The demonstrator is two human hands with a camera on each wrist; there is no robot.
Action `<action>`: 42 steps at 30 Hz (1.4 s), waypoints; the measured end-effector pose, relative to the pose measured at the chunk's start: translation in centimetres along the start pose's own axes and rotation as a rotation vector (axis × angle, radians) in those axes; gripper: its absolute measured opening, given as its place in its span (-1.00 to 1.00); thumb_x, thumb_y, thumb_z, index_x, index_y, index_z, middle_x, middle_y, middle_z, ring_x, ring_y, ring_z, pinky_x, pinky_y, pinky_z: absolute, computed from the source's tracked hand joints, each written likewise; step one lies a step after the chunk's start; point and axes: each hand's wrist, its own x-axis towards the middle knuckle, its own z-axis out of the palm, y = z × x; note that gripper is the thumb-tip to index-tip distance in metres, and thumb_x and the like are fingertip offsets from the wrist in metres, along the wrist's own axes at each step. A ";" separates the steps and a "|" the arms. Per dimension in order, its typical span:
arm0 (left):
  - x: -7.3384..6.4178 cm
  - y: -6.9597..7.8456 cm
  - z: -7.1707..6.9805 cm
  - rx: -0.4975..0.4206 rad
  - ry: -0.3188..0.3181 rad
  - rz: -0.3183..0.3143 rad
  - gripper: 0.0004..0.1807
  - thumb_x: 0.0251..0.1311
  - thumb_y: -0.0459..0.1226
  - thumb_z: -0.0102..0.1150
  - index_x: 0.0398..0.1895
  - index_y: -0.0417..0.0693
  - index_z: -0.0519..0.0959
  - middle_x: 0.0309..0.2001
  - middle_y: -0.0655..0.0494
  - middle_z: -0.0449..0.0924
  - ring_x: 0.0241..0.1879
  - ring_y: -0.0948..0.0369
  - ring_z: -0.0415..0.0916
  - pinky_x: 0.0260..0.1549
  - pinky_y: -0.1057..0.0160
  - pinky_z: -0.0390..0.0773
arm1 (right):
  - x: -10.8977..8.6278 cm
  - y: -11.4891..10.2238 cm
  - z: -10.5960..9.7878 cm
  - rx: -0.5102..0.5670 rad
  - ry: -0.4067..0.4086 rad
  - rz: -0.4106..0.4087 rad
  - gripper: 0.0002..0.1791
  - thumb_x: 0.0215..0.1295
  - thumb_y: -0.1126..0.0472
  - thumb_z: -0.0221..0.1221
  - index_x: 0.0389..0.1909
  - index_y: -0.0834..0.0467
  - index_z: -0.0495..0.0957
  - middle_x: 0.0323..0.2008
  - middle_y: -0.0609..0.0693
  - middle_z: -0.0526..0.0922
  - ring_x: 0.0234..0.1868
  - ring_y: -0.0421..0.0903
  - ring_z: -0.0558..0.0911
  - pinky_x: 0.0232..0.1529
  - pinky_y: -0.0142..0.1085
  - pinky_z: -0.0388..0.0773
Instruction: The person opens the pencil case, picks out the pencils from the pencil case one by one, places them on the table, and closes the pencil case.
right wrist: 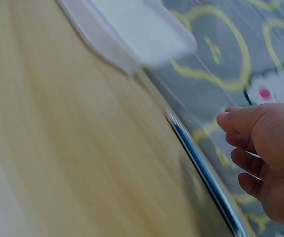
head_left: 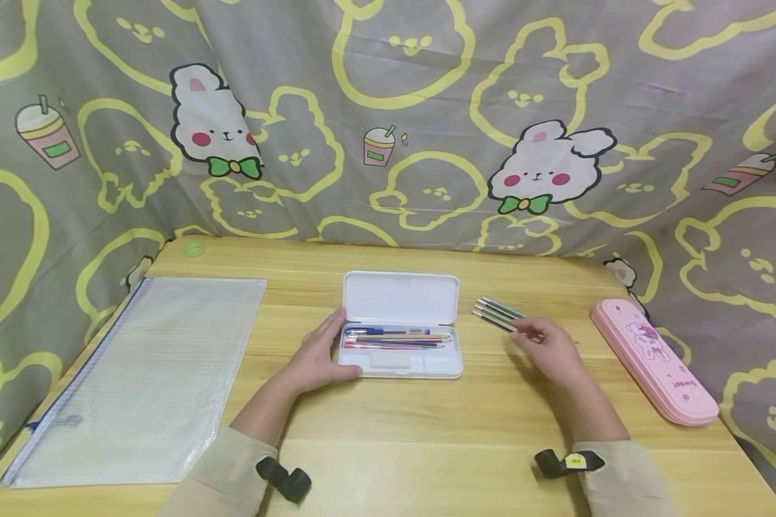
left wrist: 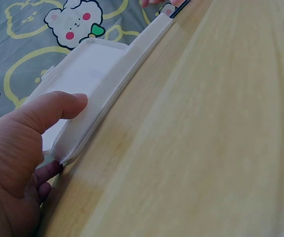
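Note:
A white plastic pencil box lies on the table with its lid raised at the back. Inside are a blue pen and several pencils. My left hand holds the box at its left end, thumb on the front wall and fingers round the side. Right of the box, several dark, shiny pencils lie side by side on the table. Over their near end hovers my right hand. Its fingers are loosely bent, and nothing shows between them in the right wrist view.
A clear mesh zip pouch lies flat on the left. A pink pencil case with a bunny print lies on the right. A small green ring is at the back left. A patterned curtain encloses the table's back and sides.

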 end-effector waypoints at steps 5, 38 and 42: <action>-0.1 0.0 -0.1 0.004 0.004 -0.002 0.28 -0.15 0.01 0.48 0.57 -0.15 -0.10 0.58 -0.12 -0.13 0.54 -0.16 -0.13 0.45 -0.26 -0.04 | 1.1 -3.1 2.6 0.007 -0.062 -0.108 -0.75 0.32 0.20 0.22 -0.04 0.19 0.66 -0.15 0.11 0.67 -0.19 -0.11 0.53 -0.28 -0.38 0.47; 0.0 0.2 -0.3 -0.001 0.001 -0.001 0.28 -0.16 0.01 0.49 0.57 -0.17 -0.10 0.58 -0.10 -0.13 0.54 -0.15 -0.12 0.45 -0.29 -0.07 | 3.8 -8.1 7.9 -0.357 -0.279 -0.273 -0.80 0.21 0.23 0.30 -0.15 0.17 0.71 -0.21 0.03 0.75 -0.09 0.03 0.64 0.09 -0.02 0.53; 0.0 0.3 -0.3 -0.004 0.003 0.002 0.28 -0.16 0.00 0.48 0.56 -0.18 -0.10 0.58 -0.10 -0.13 0.55 -0.14 -0.13 0.45 -0.29 -0.08 | 3.7 -8.2 7.8 -0.404 -0.280 -0.276 -0.79 0.21 0.21 0.31 -0.15 0.16 0.73 -0.15 0.07 0.76 -0.01 0.09 0.64 0.16 0.00 0.50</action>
